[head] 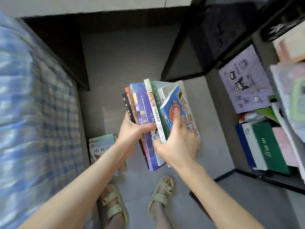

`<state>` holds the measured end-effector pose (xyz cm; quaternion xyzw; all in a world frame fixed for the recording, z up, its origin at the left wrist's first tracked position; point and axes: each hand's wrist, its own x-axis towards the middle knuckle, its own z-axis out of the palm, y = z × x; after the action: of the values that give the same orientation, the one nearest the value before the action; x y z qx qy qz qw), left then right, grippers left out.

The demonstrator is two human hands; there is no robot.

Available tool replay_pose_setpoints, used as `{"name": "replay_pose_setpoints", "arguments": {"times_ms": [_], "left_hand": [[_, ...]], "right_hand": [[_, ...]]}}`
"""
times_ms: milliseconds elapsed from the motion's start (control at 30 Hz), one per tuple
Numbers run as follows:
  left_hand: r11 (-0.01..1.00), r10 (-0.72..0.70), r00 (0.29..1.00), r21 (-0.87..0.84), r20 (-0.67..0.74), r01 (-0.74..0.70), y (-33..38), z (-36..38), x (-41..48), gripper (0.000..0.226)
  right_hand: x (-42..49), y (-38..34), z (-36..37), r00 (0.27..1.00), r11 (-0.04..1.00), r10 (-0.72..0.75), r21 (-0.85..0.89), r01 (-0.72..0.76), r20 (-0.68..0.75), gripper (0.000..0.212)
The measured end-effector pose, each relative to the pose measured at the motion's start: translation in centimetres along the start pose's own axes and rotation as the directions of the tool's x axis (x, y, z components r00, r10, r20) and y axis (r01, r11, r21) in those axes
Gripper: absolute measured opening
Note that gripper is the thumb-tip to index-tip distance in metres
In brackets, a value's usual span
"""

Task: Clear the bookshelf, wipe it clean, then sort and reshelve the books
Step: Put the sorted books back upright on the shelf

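Both hands hold a bundle of books upright over the grey floor, between the bed and the bookshelf.

At the left edge lies a bed (33,113) with blue checked bedding, blurred. Near its foot a small pile of books (101,148) rests on the floor (125,63), partly behind the left forearm. The left hand (132,131) grips the bundle of books (146,109) from its left side, thumb laid across the spines. The right hand (179,146) clasps the other side, thumb at the spines and fingers spread over the blue cover (173,100) of the outermost book. Below, two feet in pale green sandals (113,207) stand on the floor. At the right, the bookshelf (250,173) has a purple cartoon sheet (244,80) and a green book (267,146) among other volumes.
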<state>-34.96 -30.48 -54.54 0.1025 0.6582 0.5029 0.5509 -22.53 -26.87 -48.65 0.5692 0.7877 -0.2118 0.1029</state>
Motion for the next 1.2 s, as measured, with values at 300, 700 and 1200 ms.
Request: {"name": "replay_pose_setpoints", "arguments": {"times_ms": [300,700,1200], "left_hand": [[0.941,0.333,0.912,-0.015,0.242,-0.339,27.8,6.6,-16.6,0.057],[0.857,0.512,0.621,-0.307,0.593,-0.414,46.4,26.3,-35.7,0.062],[0.970,0.229,0.560,-0.233,0.796,-0.065,41.9,55.0,-39.6,0.041]], "right_hand": [[-12.4,-4.9,-28.9,0.926,0.999,0.031,0.030,-0.021,-0.375,0.099],[-27.5,1.7,-56.0,0.629,0.957,0.130,-0.070,-0.282,-0.766,0.099],[-29.9,23.0,-66.2,0.548,0.760,0.466,-0.003,-0.650,-0.694,0.100]]}}
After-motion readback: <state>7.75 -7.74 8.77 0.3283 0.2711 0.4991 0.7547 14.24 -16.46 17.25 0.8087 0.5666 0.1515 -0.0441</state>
